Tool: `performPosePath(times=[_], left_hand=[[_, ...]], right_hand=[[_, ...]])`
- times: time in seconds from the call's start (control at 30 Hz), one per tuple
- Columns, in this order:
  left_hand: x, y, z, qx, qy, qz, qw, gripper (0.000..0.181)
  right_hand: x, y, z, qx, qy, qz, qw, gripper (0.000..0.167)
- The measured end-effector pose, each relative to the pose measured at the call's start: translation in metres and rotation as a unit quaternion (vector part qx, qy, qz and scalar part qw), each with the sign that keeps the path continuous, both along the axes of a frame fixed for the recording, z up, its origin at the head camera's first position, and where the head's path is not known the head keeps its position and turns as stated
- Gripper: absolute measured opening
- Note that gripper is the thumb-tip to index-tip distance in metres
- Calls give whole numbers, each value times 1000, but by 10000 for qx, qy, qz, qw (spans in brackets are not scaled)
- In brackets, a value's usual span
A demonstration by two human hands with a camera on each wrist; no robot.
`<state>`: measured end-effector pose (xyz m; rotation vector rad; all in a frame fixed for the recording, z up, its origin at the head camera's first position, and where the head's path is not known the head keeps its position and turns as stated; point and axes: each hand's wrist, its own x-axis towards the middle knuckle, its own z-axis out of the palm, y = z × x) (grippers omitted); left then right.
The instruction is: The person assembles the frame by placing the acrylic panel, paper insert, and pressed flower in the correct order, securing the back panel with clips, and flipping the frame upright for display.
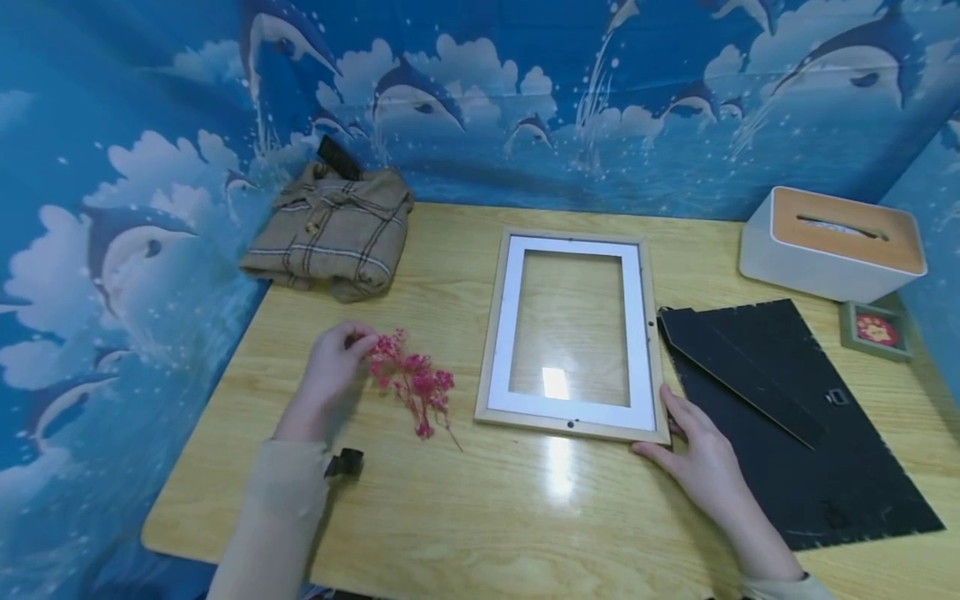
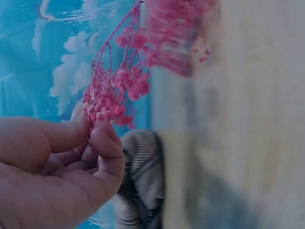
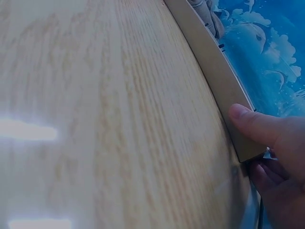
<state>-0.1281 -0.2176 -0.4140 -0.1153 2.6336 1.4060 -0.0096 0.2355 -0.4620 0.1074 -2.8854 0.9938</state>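
My left hand (image 1: 333, 367) pinches one end of a sprig of pink dried flowers (image 1: 422, 383) between thumb and fingers; its stem points down to the right. In the left wrist view, the left hand (image 2: 71, 167) holds the small blossoms (image 2: 107, 102) at the fingertips. A light wooden frame (image 1: 489, 350) with a white inner mat (image 1: 637, 333) lies on the table, the tabletop showing through its middle. At its lower right corner is my right hand (image 1: 705, 467). The right wrist view shows the right hand's (image 3: 281, 143) thumb against the frame's side (image 3: 214, 76), its fingers round the corner.
Right of the frame lies a black backing board (image 1: 795, 417) with a stand leg. A folded plaid cloth (image 1: 330, 233) sits at the back left of the table (image 1: 450, 533). A tissue box (image 1: 810, 258) and a small green-framed item (image 1: 876, 330) stand at the back right.
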Motion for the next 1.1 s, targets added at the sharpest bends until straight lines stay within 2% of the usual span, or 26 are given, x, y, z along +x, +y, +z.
performPosePath(times=[0.23,0.53,0.63,0.73,0.9,1.1], left_hand=[[2,3,24,62,396,-127,9991,30],[7,17,50,-388,1083,-482,9922,19],[6,22,59,-474,1262,-578,9892,19],[1,30,65,-475,1307,-748,9875,16],[-13,53,67,-332,1140,-1176,9859,12],[-32,90,57,51,748,-1712,9824,11]], right_hand=[[0,0,0,1,-113,-15,9999,90],[0,-1,-3,26,47,-1,10000,89],[0,-1,-3,19,86,-5,10000,89],[0,-1,-3,39,113,-21,9999,89],[1,0,-3,46,156,-34,9999,89],[1,0,-4,16,116,-42,9999,89]])
